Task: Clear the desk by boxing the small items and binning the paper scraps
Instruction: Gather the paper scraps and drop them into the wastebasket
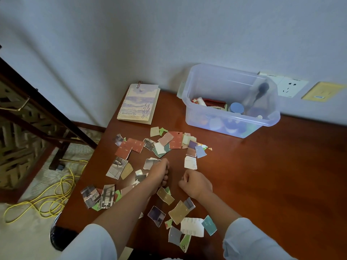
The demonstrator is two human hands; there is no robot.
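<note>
Torn coloured paper scraps [131,147] lie scattered over the left half of the reddish wooden desk [272,175]. My left hand [159,171] rests on its edge among them, fingers curled under; I cannot see anything in it. Just to its right, my right hand [196,182] is closed in a loose fist, and thumb and forefinger pinch a tiny pale item [182,177]. A clear plastic box [231,119] stands at the back of the desk against the wall, with several small items inside. A black bin [56,235] shows on the floor by the desk's near left corner.
A spiral notebook [139,104] lies at the desk's back left corner. A yellow cable [56,194] loops over the floor to the left, below dark wooden furniture [28,119]. Wall sockets [289,87] sit behind the box.
</note>
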